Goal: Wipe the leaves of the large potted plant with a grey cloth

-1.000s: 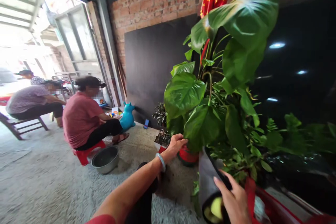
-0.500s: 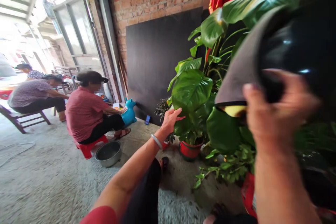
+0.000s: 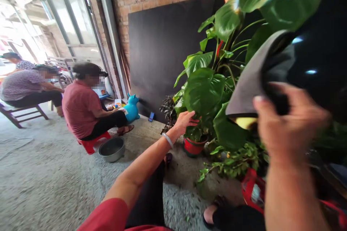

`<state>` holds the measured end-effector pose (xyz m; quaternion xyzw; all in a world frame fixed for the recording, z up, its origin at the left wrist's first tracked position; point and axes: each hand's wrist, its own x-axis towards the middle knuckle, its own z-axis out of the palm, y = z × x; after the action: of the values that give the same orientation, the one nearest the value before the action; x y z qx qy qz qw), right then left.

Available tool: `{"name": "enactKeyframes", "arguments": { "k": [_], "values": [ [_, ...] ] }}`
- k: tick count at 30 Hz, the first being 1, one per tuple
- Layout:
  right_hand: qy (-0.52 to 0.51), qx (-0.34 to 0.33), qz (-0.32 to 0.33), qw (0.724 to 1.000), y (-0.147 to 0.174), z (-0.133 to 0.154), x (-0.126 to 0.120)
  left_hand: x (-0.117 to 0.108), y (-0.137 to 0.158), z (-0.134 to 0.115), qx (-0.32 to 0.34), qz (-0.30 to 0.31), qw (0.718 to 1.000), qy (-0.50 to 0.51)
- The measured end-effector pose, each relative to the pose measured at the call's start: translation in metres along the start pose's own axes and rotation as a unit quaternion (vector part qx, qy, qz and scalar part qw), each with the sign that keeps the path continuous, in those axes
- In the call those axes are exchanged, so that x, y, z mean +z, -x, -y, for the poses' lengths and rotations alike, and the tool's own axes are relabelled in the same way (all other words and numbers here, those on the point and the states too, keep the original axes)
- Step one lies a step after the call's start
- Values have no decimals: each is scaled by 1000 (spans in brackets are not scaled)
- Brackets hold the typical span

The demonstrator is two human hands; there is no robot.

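My right hand (image 3: 290,122) is closed on a grey cloth (image 3: 251,75) with a black edge, thumb pressed against its face. A yellow patch shows below the cloth's lower edge. The cloth is raised and curved in front of a large green leafy plant (image 3: 204,86) in a red pot (image 3: 193,147). My left hand (image 3: 186,121), a bangle at its wrist, reaches to the lower leaves with fingers stretched out and nothing held. Whether those fingertips touch a leaf, I cannot tell.
A dark panel (image 3: 162,54) leans on the brick wall. To the left, a person (image 3: 81,108) in a red shirt sits on a red stool beside a grey basin (image 3: 111,149). A blue animal toy (image 3: 132,108) and a phone (image 3: 151,116) are near the panel. A red bag (image 3: 248,187) lies low right.
My view has shifted, so the room sits higher and slightly left. My right hand still holds the cloth, now a little lower in the picture. My left hand stays stretched toward the plant.
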<state>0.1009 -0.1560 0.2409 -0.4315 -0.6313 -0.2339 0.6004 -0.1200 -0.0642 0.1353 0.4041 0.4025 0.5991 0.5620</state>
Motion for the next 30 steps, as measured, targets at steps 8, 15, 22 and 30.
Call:
{"name": "enactKeyframes", "arguments": {
  "k": [8,15,22,30],
  "values": [
    [-121,229,328,908,156,-15,23,-21,-10,9,41,-103,994,-21],
    [-50,250,87,963,61,-16,20,-32,-6,21,79,-41,996,-21],
    [-180,174,374,893,151,1,77,-68,-12,37,145,-112,983,-2],
    [-72,199,250,945,84,-8,32,-88,-55,90,26,-190,978,84]
  ]
}}
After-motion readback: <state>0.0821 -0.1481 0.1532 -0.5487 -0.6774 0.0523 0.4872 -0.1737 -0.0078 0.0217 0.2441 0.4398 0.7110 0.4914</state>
